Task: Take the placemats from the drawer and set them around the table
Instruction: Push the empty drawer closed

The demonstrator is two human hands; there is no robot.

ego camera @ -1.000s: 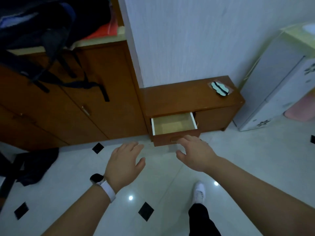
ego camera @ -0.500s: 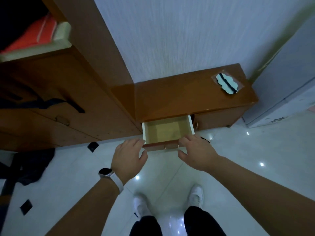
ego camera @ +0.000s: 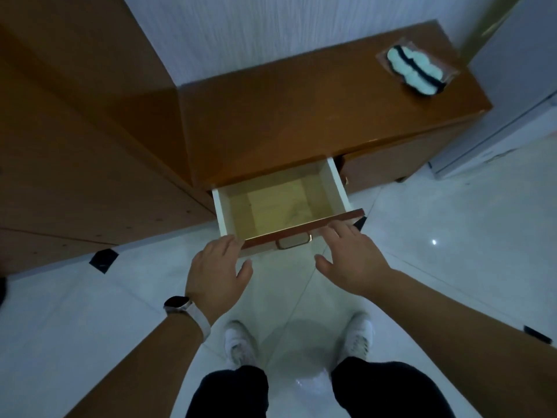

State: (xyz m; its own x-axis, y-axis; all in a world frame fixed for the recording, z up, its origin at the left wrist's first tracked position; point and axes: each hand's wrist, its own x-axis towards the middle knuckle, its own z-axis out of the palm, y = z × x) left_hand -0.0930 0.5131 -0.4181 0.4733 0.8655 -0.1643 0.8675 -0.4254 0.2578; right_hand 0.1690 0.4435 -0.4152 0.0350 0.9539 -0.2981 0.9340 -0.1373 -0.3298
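A small wooden drawer [ego camera: 337, 185] stands pulled out of a low brown cabinet [ego camera: 301, 113]. Its pale inside shows only a bare bottom; I see no placemats in it. The drawer's brown front carries a metal handle [ego camera: 294, 241]. My left hand [ego camera: 217, 270], with a watch on the wrist, touches the left end of the drawer front with straight fingers. My right hand [ego camera: 349, 257] has its fingertips on the right end of the front, fingers spread. Neither hand holds anything.
A pale blue cloud-shaped item in a clear packet [ego camera: 416, 70] lies on the cabinet top at the right. A taller brown cupboard [ego camera: 75, 146] stands to the left, a grey-white appliance [ego camera: 512, 95] to the right. My feet in white shoes [ego camera: 241, 345] stand on glossy white floor tiles.
I have stepped closer and look more steeply down into the drawer. Both hands have come up to the drawer's front edge.
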